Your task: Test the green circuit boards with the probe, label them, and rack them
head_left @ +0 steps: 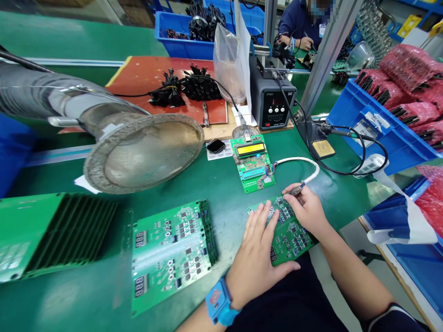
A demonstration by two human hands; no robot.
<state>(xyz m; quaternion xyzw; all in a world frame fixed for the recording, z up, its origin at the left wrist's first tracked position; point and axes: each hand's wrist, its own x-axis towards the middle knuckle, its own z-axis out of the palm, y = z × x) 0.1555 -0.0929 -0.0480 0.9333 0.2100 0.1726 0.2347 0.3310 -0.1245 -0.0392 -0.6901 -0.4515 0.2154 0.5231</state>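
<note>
A green circuit board (pixel 289 237) lies at the table's near edge, partly covered by my hands. Spread flat across its left part is my left hand (pixel 258 244), fingers apart and a blue band on the wrist. My right hand (pixel 306 207) pinches a small grey probe connector (pixel 296 190) at the board's far right corner. From that connector a white sleeved cable (pixel 304 161) curves back to a small green programmer board (pixel 254 163) with a lit yellow display. The tip of the connector is hidden by my fingers.
Stacked green boards (pixel 169 253) stand to the left, with another board stack (pixel 44 235) beyond. A fume extraction hood (pixel 145 152) hangs over the table. Behind are a soldering station (pixel 273 99), an iron in its stand (pixel 318 138) and blue bins (pixel 387 124). A co-worker (pixel 301 27) sits opposite.
</note>
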